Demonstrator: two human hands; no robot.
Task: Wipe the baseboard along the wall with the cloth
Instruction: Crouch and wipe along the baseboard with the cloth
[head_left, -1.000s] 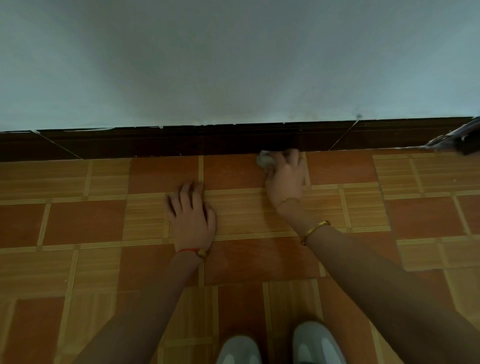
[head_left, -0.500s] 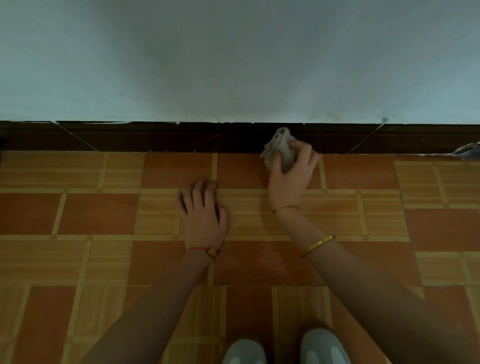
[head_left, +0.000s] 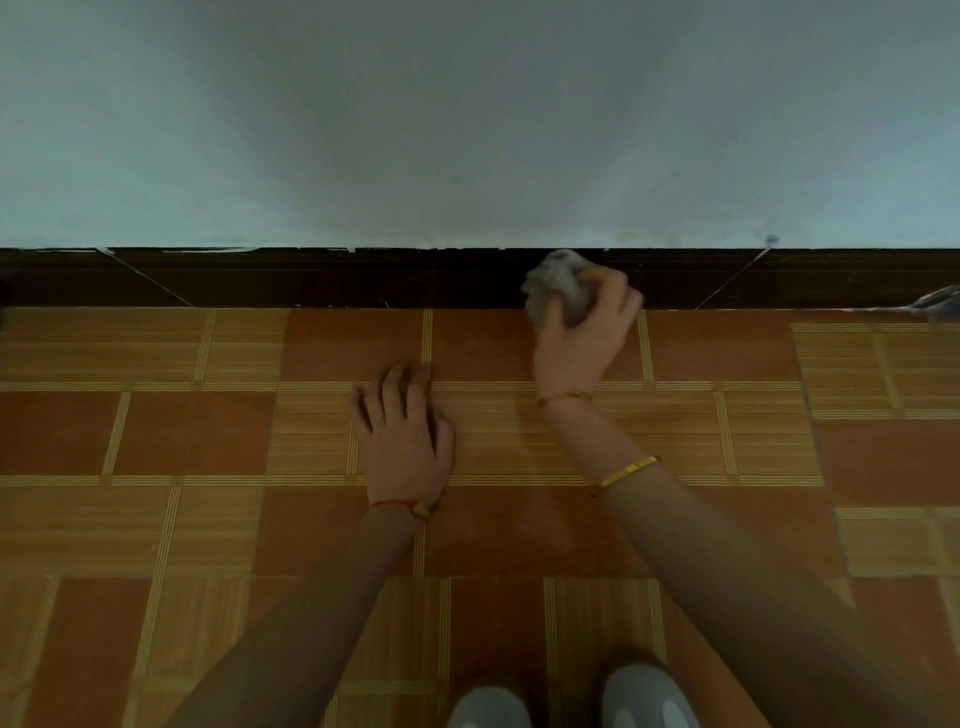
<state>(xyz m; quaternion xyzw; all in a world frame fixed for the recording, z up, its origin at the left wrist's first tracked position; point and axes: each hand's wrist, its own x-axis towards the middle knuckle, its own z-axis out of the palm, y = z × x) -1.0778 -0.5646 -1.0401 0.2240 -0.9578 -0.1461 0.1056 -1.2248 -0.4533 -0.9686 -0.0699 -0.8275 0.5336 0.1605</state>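
A dark brown baseboard (head_left: 311, 278) runs along the foot of the pale wall (head_left: 467, 130). My right hand (head_left: 584, 332) grips a crumpled grey cloth (head_left: 556, 283) and holds it against the baseboard's face, just right of centre. The fingers curl round the cloth and hide its lower part. My left hand (head_left: 402, 436) lies flat on the tiled floor (head_left: 182, 431), palm down, a short way in front of the baseboard and left of the cloth.
Brown and tan patterned tiles cover the floor. A grey-blue object (head_left: 935, 304) lies at the far right against the baseboard. My two grey shoes (head_left: 566, 701) show at the bottom edge. Diagonal seams cross the baseboard left and right of the cloth.
My right hand has lifted the cloth from the floor edge up onto the baseboard's face. The left hand has stayed flat on the floor. The view has shifted slightly.
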